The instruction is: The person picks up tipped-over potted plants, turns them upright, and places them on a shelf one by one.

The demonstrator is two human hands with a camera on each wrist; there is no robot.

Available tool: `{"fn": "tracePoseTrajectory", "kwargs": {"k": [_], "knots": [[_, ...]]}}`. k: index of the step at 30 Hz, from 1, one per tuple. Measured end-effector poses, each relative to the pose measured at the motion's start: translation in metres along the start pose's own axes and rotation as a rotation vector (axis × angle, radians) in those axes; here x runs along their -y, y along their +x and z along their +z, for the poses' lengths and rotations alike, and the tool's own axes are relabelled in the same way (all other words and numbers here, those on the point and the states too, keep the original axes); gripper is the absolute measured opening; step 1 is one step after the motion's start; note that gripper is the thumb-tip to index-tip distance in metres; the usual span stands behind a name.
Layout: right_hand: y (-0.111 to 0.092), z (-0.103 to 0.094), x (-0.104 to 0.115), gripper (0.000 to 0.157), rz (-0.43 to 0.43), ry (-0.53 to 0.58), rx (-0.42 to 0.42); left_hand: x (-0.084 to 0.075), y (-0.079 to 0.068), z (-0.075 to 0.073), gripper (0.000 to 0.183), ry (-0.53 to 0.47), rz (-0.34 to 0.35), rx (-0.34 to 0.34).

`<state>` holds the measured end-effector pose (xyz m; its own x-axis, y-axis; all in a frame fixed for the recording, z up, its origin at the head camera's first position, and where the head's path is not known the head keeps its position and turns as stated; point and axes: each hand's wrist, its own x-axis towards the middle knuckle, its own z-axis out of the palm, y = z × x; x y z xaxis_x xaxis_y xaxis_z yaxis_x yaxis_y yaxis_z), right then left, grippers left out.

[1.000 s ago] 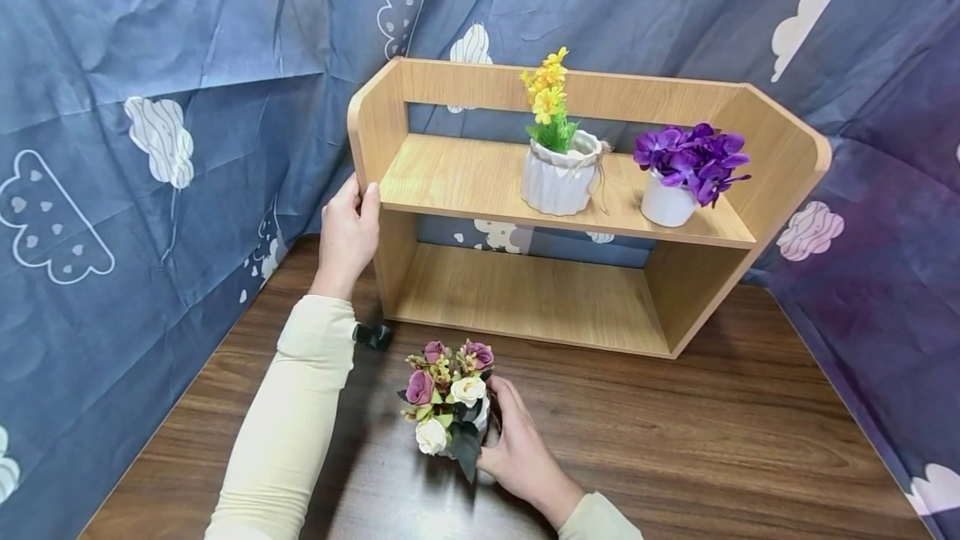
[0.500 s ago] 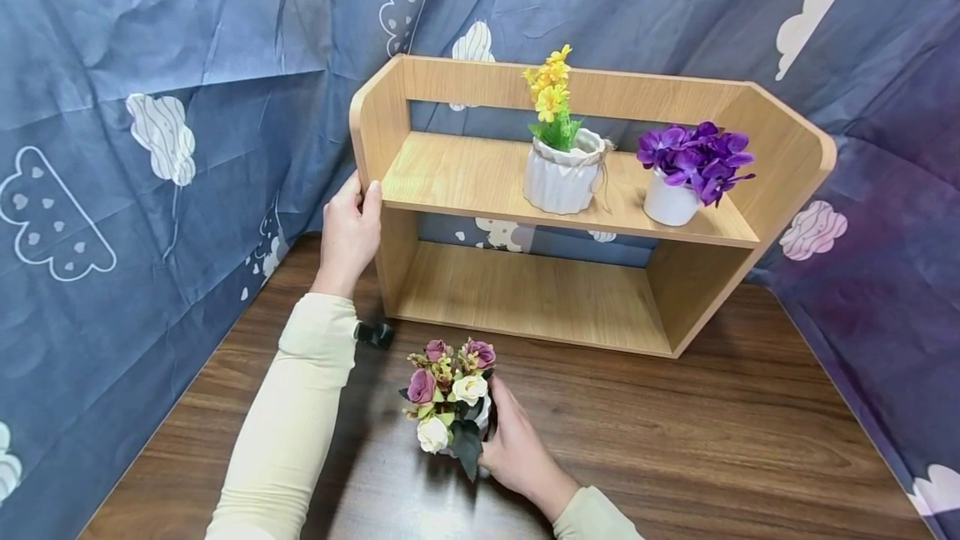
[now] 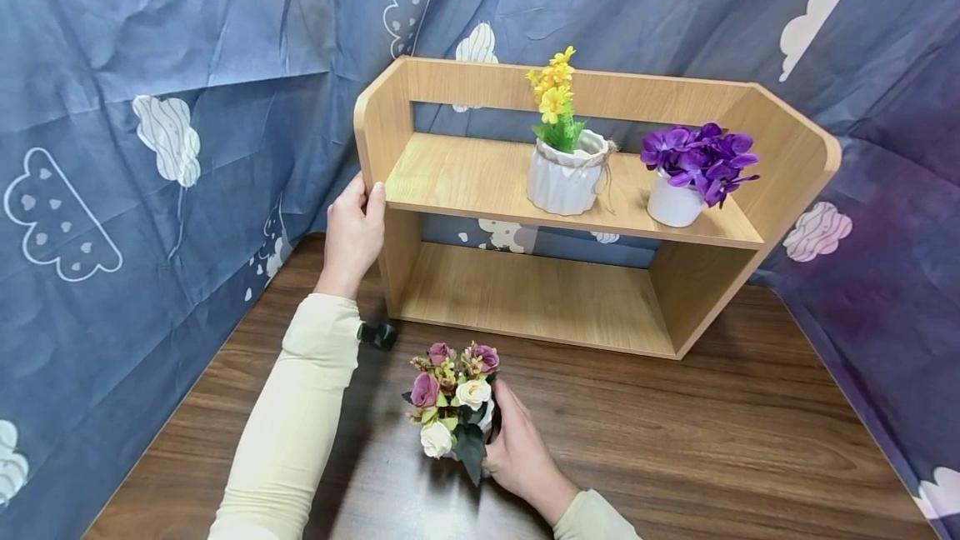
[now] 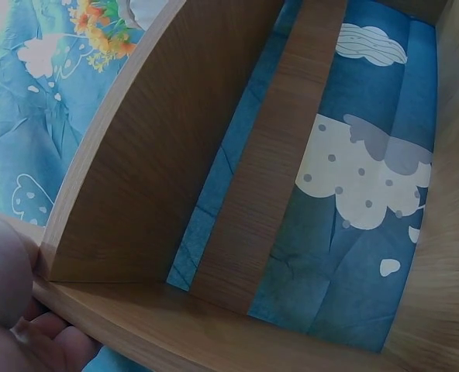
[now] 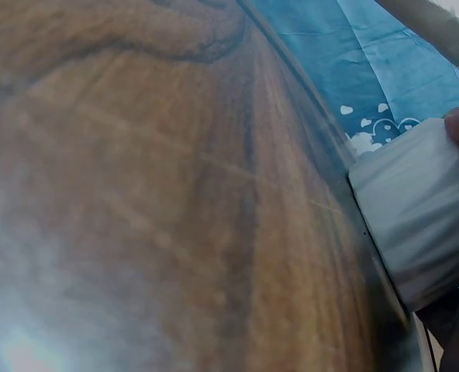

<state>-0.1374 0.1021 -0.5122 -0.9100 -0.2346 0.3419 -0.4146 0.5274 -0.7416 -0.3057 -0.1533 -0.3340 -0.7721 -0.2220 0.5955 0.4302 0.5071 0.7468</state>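
Observation:
My left hand (image 3: 352,236) grips the left side panel of a two-tier wooden shelf (image 3: 461,169). In the left wrist view, the thumb (image 4: 3,271) lies on one side of the panel edge and curled fingers (image 4: 63,341) on the other. On the table in front, my right hand (image 3: 522,450) holds a pot of artificial roses (image 3: 453,402), mauve and cream with dark leaves. The flowers mostly hide that pot from above. The right wrist view shows its white side (image 5: 415,213), base at the tabletop, with part of the hand around it.
On the upper tier stand a ribbed white pot with yellow flowers (image 3: 564,177) and a white pot with purple flowers (image 3: 675,200). A dark wooden table (image 3: 720,432) bears the shelf. Blue cloud-patterned cloth (image 3: 225,40) hangs behind and at both sides.
The whole head view has shifted very slightly. Both hands keep their holds, and the shelf and pots stay in place.

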Motion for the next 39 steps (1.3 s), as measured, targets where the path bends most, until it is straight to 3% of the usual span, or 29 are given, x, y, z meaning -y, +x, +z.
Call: {"fn": "tracePoseTrajectory", "kwargs": {"k": [15,39], "knots": [[0.01,-0.018,0.006,0.087,-0.115,-0.044,-0.084,-0.002,0.0,0.001,0.034,0.006,-0.007,0.015],[0.047,-0.06,0.039,0.083,-0.22,-0.035,-0.108,-0.001,-0.001,-0.001,0.033,-0.004,-0.01,0.007]]}}
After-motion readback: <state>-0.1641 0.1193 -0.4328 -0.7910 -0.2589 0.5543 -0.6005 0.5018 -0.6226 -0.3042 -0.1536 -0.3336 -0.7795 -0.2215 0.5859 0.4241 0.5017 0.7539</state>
